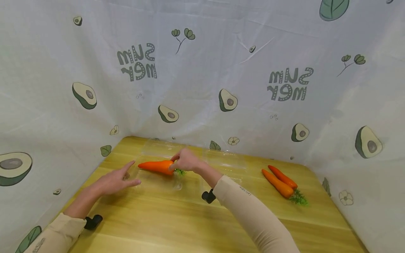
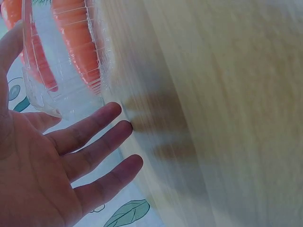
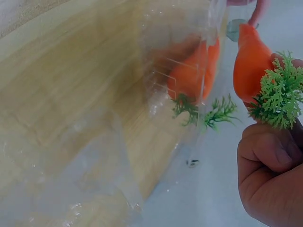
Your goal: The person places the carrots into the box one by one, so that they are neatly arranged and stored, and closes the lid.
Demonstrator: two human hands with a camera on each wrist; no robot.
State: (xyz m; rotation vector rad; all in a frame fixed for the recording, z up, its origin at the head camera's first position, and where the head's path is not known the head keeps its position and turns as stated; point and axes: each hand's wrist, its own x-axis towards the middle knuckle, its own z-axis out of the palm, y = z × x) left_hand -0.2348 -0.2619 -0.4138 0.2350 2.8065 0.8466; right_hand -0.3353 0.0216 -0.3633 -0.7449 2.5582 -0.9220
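My right hand (image 1: 187, 161) grips an orange carrot (image 1: 156, 166) at its thick end, beside its green leafy top (image 3: 279, 92). The carrot lies level above a clear ribbed plastic box (image 2: 71, 101), its tip toward my left hand. In the right wrist view, another carrot (image 3: 189, 78) shows through the box wall, lower than the held one. My left hand (image 1: 112, 181) is at the box's left end, fingers spread and fairly straight, holding nothing. Whether its thumb touches the box, I cannot tell.
Two more carrots (image 1: 280, 182) with green tops lie side by side on the wooden table (image 1: 177, 221) at the right. More clear plastic (image 1: 226, 160) stands right of the box, its outline faint. A white printed curtain (image 1: 202, 70) hangs behind and at both sides.
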